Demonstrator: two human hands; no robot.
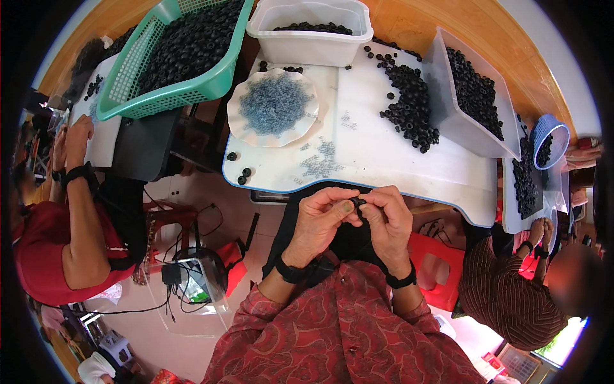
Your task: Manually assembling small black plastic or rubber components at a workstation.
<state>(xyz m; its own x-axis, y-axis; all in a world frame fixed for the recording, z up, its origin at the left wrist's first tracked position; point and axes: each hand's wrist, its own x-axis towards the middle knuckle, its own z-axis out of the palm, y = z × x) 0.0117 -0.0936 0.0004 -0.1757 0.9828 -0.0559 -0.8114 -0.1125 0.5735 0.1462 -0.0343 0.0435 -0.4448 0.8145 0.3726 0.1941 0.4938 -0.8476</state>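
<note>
Between my fingertips, just off the table's front edge, is a small black round part [358, 203]. My left hand [320, 221] pinches it from one side and my right hand [389, 224] from the other; the fingers hide much of it. Ahead on the white table [364, 121] lies a loose pile of small black ring-like parts [409, 102]. A white scalloped plate [235, 118] holds a heap of tiny bluish-grey pieces [272, 102], too small to name. More such tiny pieces [323, 160] are scattered near the front edge.
A green basket [179, 102], a white tub [310, 48] and a translucent bin [473, 137] hold many black parts. A blue basket [543, 125] stands far right. One person [83, 243] works at left, another [511, 288] at right. A red stool [435, 269] is beside me.
</note>
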